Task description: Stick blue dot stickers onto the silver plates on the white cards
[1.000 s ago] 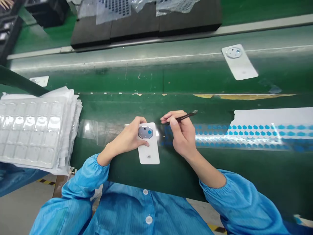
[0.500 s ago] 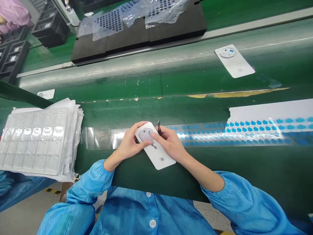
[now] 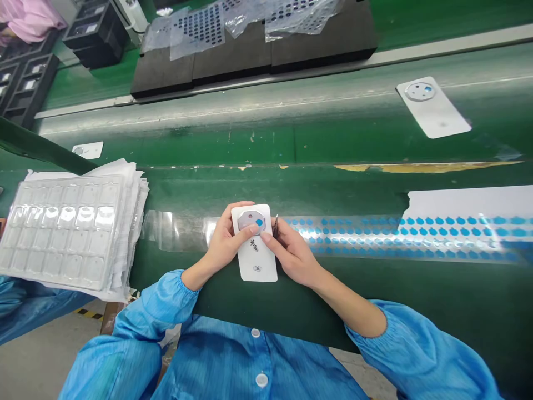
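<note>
One blue sticker [image 3: 259, 223] already sat on the right side of the camera plate [image 3: 245, 218] of a white phone back panel [image 3: 259, 261]; whether it was pressed fully flat could not be told. The panel was held near the middle of the table's near edge, its plate end away from the person. The left hand [image 3: 227, 236] gripped its left side, thumb across the front beside the plate, the other fingers mostly hidden behind. The right hand [image 3: 293, 250] had its thumb at the right edge and its fingers curled around a slim dark tool [image 3: 275, 226], probably tweezers.

Plenty seemed left to use: a clear film strip [image 3: 437, 234] ran parallel to the near edge, carrying rows of blue dots toward the right, partly over white paper [image 3: 474, 201]. A second panel [image 3: 443, 116], also with a blue patch on its plate, lay toward the table's far right.

The green table [image 3: 333, 303] had a worn, yellowish tear across it. At its left near edge, a clear blister tray [image 3: 62, 228] topped white sheets. Beyond the far rail stood black blocks [image 3: 233, 58] under dotted plastic sheets [image 3: 200, 30], black bins [image 3: 95, 36] and, farther left, someone's pink sleeve [image 3: 37, 19].
</note>
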`<state>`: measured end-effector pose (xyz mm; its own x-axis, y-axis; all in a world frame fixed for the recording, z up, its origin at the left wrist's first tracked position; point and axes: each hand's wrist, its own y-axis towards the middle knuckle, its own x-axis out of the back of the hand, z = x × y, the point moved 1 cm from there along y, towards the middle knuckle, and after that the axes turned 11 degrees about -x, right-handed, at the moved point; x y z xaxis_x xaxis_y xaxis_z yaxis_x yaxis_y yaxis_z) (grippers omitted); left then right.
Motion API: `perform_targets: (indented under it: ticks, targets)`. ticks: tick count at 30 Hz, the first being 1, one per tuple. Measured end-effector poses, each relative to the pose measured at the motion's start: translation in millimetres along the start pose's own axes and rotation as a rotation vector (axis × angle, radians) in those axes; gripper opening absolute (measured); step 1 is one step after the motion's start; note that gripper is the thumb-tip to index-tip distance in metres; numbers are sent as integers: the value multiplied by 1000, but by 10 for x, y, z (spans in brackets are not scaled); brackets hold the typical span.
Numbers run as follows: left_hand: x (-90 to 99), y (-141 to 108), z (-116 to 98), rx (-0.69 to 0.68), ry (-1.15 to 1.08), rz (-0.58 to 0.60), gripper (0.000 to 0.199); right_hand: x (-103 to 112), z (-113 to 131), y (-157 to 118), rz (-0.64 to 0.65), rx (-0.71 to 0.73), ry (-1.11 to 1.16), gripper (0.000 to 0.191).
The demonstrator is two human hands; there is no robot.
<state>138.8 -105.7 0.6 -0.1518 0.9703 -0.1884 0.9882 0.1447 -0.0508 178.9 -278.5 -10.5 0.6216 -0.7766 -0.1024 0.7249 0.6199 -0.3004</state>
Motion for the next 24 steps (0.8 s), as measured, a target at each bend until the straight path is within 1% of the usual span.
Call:
perform_targets:
  ticks: [3,5,8,10,12,15,17,20,24]
  targets:
    - [-33,-33,16,20,36,-56,44,-37,-48,-7,-20,82,-156,25]
    - [-55,-49,14,-2,68,-80,42,-56,-50,-7,-40,152,-239,19]
    - [-75,-54,-2,-66,156,-101,41,-65,-29,-5,-65,241,-307,19]
    - [-80,-52,-7,-111,200,-95,43,-62,-24,-5,-63,240,-303,22]
    - [-78,-49,0,-135,204,-78,46,-57,-38,-9,-40,183,-262,23]
    - [-64,-48,29,-127,172,-67,43,-57,-68,-14,-9,108,-201,24]
    - [-54,-48,49,-105,149,-76,41,-63,-76,-15,-11,114,-204,23]
    - [-49,-46,64,-87,146,-102,41,-69,-66,-9,-38,163,-264,22]
    - [-61,-44,45,-118,172,-111,42,-75,-46,-9,-48,211,-305,24]
